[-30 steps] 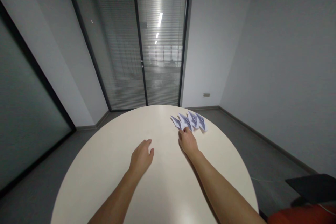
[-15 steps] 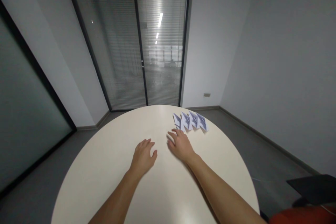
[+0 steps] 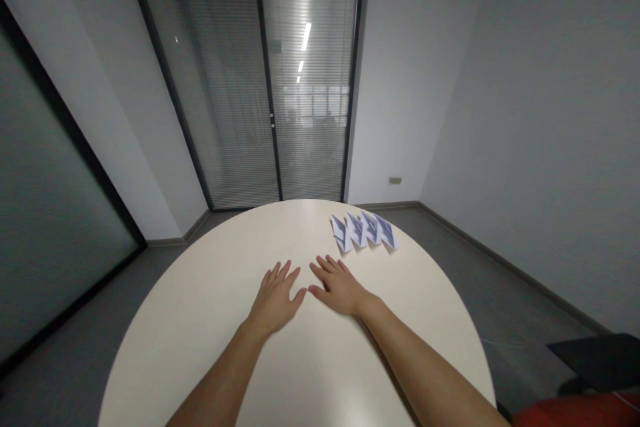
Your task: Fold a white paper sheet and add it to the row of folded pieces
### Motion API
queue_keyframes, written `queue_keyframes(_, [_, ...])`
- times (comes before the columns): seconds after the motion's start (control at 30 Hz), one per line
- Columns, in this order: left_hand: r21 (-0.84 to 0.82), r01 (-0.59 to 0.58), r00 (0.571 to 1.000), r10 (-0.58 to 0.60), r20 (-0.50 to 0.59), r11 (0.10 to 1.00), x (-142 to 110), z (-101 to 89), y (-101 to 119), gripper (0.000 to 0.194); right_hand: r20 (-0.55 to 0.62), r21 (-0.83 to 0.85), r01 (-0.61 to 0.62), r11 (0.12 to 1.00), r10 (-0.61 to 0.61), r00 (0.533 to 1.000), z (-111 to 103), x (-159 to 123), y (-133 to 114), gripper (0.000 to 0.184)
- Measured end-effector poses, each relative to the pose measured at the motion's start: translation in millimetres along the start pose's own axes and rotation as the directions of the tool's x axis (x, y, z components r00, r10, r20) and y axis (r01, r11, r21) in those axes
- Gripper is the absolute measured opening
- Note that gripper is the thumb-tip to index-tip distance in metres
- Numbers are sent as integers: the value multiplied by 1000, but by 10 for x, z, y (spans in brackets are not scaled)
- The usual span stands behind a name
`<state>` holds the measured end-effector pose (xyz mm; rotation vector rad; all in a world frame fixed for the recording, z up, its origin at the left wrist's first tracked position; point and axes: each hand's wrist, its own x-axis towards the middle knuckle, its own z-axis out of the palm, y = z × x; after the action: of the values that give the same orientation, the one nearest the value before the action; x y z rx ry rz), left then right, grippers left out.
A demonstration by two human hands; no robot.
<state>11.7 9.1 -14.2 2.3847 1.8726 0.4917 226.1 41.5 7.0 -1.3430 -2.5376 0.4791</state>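
You are resting your left hand point(image 3: 277, 297) palm-down on the round cream-white counter point(image 3: 210, 320), its fingers spread and gripping nothing. Your right hand point(image 3: 339, 287) is lying flat just to its right in the same manner, open and empty, with the thumb tips of the two hands nearly meeting; whether they are touching cannot be told. Both hands are sitting around the middle of the counter, with your forearms running back toward the near edge, so they are bearing on the surface rather than working anything. The row of small folded white-and-blue paper pieces point(image 3: 364, 231) is lying on the far right part of the counter, just beyond your right hand and apart from it. The pieces are overlapping one another in a slanted line, probably so each one is staying visible.
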Motion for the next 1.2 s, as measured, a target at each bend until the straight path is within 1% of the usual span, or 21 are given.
queue_keyframes(0.4, [-4,6,1000,-5,22,1000,-5,-28,11,57,2,1,7,1000,-7,1000,12,11,16,72])
queue_keyframes(0.63, [-10,5,1000,-5,10,1000,-7,-24,1,56,-3,-8,5,1000,-5,1000,16,5,4,71])
queue_keyframes(0.73, [-9,1,1000,-1,5,1000,-10,-15,-14,55,-40,-13,16,1000,-16,999,18,6,-14,69])
queue_keyframes(0.8, [-8,-2,1000,2,6,1000,-13,-13,-20,55,-111,-25,30,999,-33,993,3,14,-46,61])
queue_keyframes(0.87, [-6,-1,1000,1,8,1000,-17,-17,-19,55,-236,-40,-7,999,-3,972,-27,31,-83,49])
queue_keyframes(0.9, [-6,1,1000,-1,10,1000,-19,-22,-16,55,-316,-45,-57,997,40,948,-48,40,-98,44])
queue_keyframes(0.97, [-7,5,1000,-5,15,1000,-25,-35,-9,55,-470,-41,-193,980,152,869,-92,57,-103,41])
queue_keyframes(1.0, [-8,7,1000,-7,18,1000,-30,-43,-6,55,-526,-34,-259,965,203,826,-112,62,-92,43])
queue_keyframes(1.03, [-9,9,1000,-8,22,1000,-34,-52,-4,55,-560,-26,-316,948,248,790,-128,64,-71,45])
queue_keyframes(1.07, [-9,10,1000,-10,27,1000,-39,-60,-3,56,-575,-20,-364,931,287,766,-139,63,-44,47])
queue_keyframes(1.1, [-9,11,999,-11,32,1000,-44,-69,-3,56,-575,-18,-404,915,321,753,-143,61,-12,48])
queue_keyframes(1.13, [-8,13,999,-12,37,1000,-49,-76,-4,56,-566,-20,-436,900,349,747,-142,59,23,49])
queue_keyframes(1.2, [-7,14,999,-13,41,1000,-58,-87,-8,56,-533,-28,-472,881,387,752,-125,58,88,52])
